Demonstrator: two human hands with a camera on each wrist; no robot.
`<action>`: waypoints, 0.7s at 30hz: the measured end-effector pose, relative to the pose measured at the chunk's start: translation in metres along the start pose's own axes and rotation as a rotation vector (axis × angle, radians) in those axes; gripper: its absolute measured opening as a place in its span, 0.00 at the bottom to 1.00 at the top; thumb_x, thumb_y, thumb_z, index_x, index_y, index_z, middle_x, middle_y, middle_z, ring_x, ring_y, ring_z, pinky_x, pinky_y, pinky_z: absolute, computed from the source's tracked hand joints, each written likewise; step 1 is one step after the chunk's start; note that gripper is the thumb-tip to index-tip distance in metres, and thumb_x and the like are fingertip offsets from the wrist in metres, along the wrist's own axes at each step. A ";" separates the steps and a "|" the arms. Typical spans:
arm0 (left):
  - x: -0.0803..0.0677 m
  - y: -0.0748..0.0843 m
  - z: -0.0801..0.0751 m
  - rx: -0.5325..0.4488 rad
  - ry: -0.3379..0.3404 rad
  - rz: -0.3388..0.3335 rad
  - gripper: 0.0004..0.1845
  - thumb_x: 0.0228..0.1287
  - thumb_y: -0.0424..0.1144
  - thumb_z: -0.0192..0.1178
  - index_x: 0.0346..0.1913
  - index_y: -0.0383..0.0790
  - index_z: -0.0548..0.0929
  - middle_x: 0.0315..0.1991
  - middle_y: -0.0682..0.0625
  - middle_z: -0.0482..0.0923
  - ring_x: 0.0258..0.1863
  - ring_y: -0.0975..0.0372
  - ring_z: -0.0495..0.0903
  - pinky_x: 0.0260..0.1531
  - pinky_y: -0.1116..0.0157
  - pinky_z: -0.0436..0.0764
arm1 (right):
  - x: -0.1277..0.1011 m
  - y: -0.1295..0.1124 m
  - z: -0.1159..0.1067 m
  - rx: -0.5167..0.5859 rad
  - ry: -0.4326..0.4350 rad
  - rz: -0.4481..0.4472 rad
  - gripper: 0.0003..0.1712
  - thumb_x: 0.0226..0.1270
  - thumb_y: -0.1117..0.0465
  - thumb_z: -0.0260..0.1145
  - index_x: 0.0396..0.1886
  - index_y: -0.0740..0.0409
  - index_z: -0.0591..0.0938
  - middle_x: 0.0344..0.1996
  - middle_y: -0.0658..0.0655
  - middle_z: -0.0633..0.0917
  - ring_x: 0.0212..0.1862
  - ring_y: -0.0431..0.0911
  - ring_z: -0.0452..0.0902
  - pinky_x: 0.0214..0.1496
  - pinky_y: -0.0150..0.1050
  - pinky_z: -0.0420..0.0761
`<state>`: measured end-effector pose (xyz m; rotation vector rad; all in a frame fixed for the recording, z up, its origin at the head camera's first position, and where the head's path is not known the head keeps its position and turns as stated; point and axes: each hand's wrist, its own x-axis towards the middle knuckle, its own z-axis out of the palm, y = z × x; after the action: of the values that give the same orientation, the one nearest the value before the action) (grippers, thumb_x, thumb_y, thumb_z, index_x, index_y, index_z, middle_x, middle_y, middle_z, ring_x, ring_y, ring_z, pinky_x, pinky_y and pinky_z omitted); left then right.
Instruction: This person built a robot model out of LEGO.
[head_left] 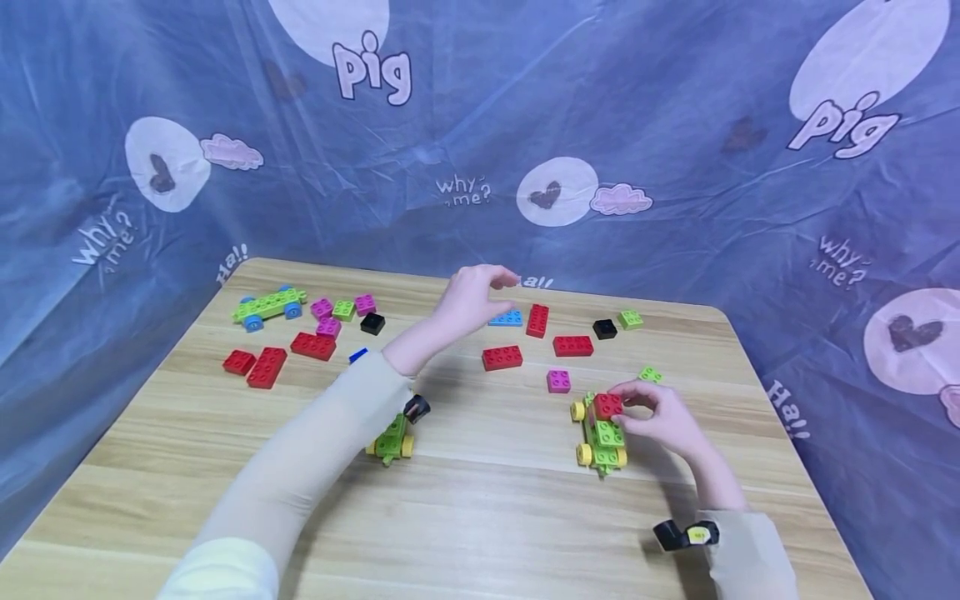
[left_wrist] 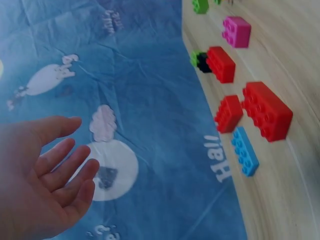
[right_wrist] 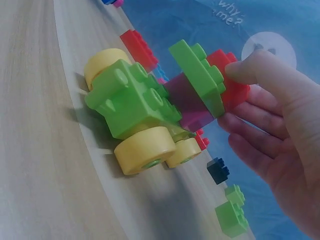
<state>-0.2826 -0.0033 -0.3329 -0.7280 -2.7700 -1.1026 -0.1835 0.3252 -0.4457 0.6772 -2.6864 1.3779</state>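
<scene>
My right hand (head_left: pixel 663 417) pinches a red brick (right_wrist: pixel 237 94) between thumb and fingers. That brick sits atop a toy car, on a lime green brick (right_wrist: pixel 192 72) with a purple brick (right_wrist: pixel 186 100) beneath. The car's green wheeled base (right_wrist: pixel 132 102) has yellow wheels and stands on the table at the right. Raised over the far part of the table, my left hand (head_left: pixel 468 296) holds nothing; its fingers are loosely bent. Nearest to it are a light blue brick (head_left: pixel 507 318) and an upright-lying red brick (head_left: pixel 537 320). My left forearm partly covers another green car (head_left: pixel 390 442).
A green car with blue wheels (head_left: pixel 268 307) stands far left, beside pink, green, black and red bricks. Two more red bricks, one here (head_left: pixel 502 357), a pink brick (head_left: pixel 558 381) and a black brick (head_left: pixel 604 328) lie right of centre. A blue patterned cloth (head_left: pixel 450 125) hangs behind the table.
</scene>
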 end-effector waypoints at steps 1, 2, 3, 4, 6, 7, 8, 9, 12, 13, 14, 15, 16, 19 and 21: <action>0.003 -0.002 0.000 0.001 -0.005 -0.007 0.20 0.60 0.37 0.68 0.55 0.40 0.82 0.53 0.48 0.84 0.53 0.56 0.80 0.57 0.60 0.77 | 0.000 0.001 0.000 0.004 -0.001 0.001 0.18 0.51 0.75 0.72 0.45 0.69 0.83 0.40 0.64 0.86 0.42 0.29 0.78 0.49 0.24 0.78; 0.007 -0.005 0.001 0.000 -0.011 -0.014 0.20 0.60 0.38 0.68 0.55 0.39 0.82 0.54 0.47 0.84 0.53 0.56 0.80 0.57 0.60 0.77 | 0.000 0.001 0.000 0.007 -0.002 0.003 0.18 0.51 0.75 0.72 0.45 0.69 0.83 0.40 0.64 0.86 0.42 0.29 0.78 0.49 0.23 0.78; 0.010 -0.008 0.002 0.003 -0.017 -0.023 0.20 0.60 0.38 0.69 0.56 0.39 0.82 0.54 0.47 0.83 0.54 0.55 0.80 0.58 0.59 0.77 | 0.000 0.002 0.000 0.011 -0.004 0.006 0.18 0.51 0.75 0.72 0.45 0.69 0.83 0.40 0.63 0.86 0.43 0.29 0.78 0.50 0.23 0.77; 0.013 -0.011 0.002 0.008 -0.024 -0.035 0.20 0.60 0.39 0.69 0.56 0.39 0.82 0.54 0.47 0.83 0.54 0.56 0.80 0.58 0.60 0.77 | 0.000 0.002 0.001 0.013 -0.005 0.010 0.18 0.51 0.75 0.72 0.45 0.70 0.83 0.40 0.62 0.86 0.43 0.29 0.78 0.50 0.22 0.77; 0.019 -0.017 0.004 0.023 -0.039 -0.059 0.21 0.60 0.40 0.69 0.56 0.40 0.82 0.54 0.47 0.83 0.54 0.56 0.80 0.59 0.60 0.76 | 0.000 0.002 0.001 0.021 -0.009 0.019 0.19 0.52 0.74 0.72 0.46 0.70 0.82 0.41 0.59 0.86 0.43 0.28 0.78 0.50 0.22 0.77; 0.022 -0.019 0.005 0.026 -0.049 -0.071 0.21 0.60 0.40 0.69 0.56 0.40 0.82 0.55 0.47 0.83 0.55 0.56 0.80 0.59 0.60 0.76 | 0.000 0.002 0.000 0.027 -0.010 0.025 0.19 0.52 0.74 0.72 0.46 0.71 0.82 0.41 0.57 0.87 0.43 0.28 0.78 0.51 0.21 0.76; 0.025 -0.022 0.007 0.030 -0.059 -0.085 0.21 0.60 0.40 0.69 0.57 0.40 0.81 0.55 0.47 0.83 0.55 0.56 0.80 0.60 0.60 0.75 | 0.000 0.002 0.000 0.033 -0.013 0.029 0.19 0.52 0.74 0.72 0.46 0.71 0.82 0.41 0.54 0.87 0.44 0.28 0.78 0.51 0.21 0.76; 0.027 -0.025 0.008 0.032 -0.069 -0.097 0.22 0.60 0.40 0.69 0.57 0.40 0.81 0.56 0.47 0.82 0.56 0.56 0.79 0.60 0.60 0.75 | 0.000 0.002 -0.001 0.039 -0.016 0.031 0.20 0.52 0.74 0.72 0.47 0.71 0.81 0.42 0.52 0.86 0.44 0.28 0.78 0.51 0.21 0.76; 0.034 -0.031 0.011 0.023 -0.092 -0.132 0.22 0.60 0.39 0.69 0.58 0.40 0.80 0.57 0.47 0.81 0.57 0.56 0.79 0.61 0.60 0.75 | 0.000 0.002 -0.002 0.054 -0.024 0.032 0.20 0.52 0.75 0.72 0.47 0.72 0.81 0.42 0.43 0.85 0.44 0.28 0.78 0.51 0.22 0.77; 0.035 -0.033 0.012 0.015 -0.100 -0.144 0.23 0.61 0.39 0.68 0.58 0.40 0.80 0.57 0.46 0.81 0.57 0.55 0.78 0.62 0.60 0.75 | 0.000 0.003 -0.002 0.054 -0.026 0.030 0.20 0.52 0.75 0.72 0.47 0.73 0.81 0.42 0.42 0.85 0.44 0.28 0.78 0.51 0.22 0.77; 0.037 -0.035 0.012 0.014 -0.106 -0.153 0.23 0.61 0.39 0.68 0.59 0.39 0.79 0.58 0.46 0.81 0.58 0.55 0.78 0.62 0.60 0.74 | 0.000 0.003 -0.003 0.055 -0.028 0.027 0.20 0.52 0.75 0.71 0.47 0.73 0.81 0.42 0.40 0.84 0.44 0.28 0.78 0.50 0.22 0.77; 0.039 -0.037 0.013 0.013 -0.114 -0.159 0.23 0.60 0.39 0.68 0.59 0.39 0.79 0.58 0.46 0.80 0.58 0.55 0.78 0.62 0.60 0.74 | 0.000 0.003 -0.003 0.054 -0.030 0.023 0.20 0.53 0.75 0.71 0.47 0.72 0.81 0.42 0.40 0.85 0.44 0.28 0.78 0.50 0.23 0.77; 0.040 -0.040 0.014 0.015 -0.120 -0.162 0.23 0.61 0.39 0.68 0.59 0.39 0.79 0.58 0.46 0.80 0.58 0.55 0.78 0.62 0.60 0.74 | 0.000 0.004 -0.003 0.051 -0.032 0.021 0.20 0.53 0.75 0.71 0.47 0.72 0.81 0.42 0.41 0.85 0.44 0.28 0.78 0.50 0.23 0.77; 0.045 -0.049 0.017 0.022 -0.144 -0.170 0.24 0.61 0.39 0.68 0.60 0.37 0.78 0.58 0.45 0.80 0.58 0.54 0.77 0.62 0.60 0.74 | 0.001 0.004 -0.003 0.048 -0.039 0.014 0.20 0.53 0.74 0.72 0.47 0.71 0.81 0.43 0.42 0.85 0.44 0.28 0.78 0.50 0.24 0.78; 0.049 -0.055 0.019 0.028 -0.158 -0.173 0.25 0.61 0.39 0.68 0.60 0.37 0.78 0.58 0.44 0.80 0.59 0.54 0.77 0.63 0.60 0.73 | 0.001 0.005 -0.003 0.052 -0.043 0.006 0.20 0.53 0.74 0.72 0.48 0.71 0.81 0.43 0.42 0.85 0.45 0.28 0.79 0.51 0.25 0.78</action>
<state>-0.3486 -0.0061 -0.3699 -0.6074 -3.0250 -1.0742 -0.1872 0.3296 -0.4468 0.7111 -2.6963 1.4556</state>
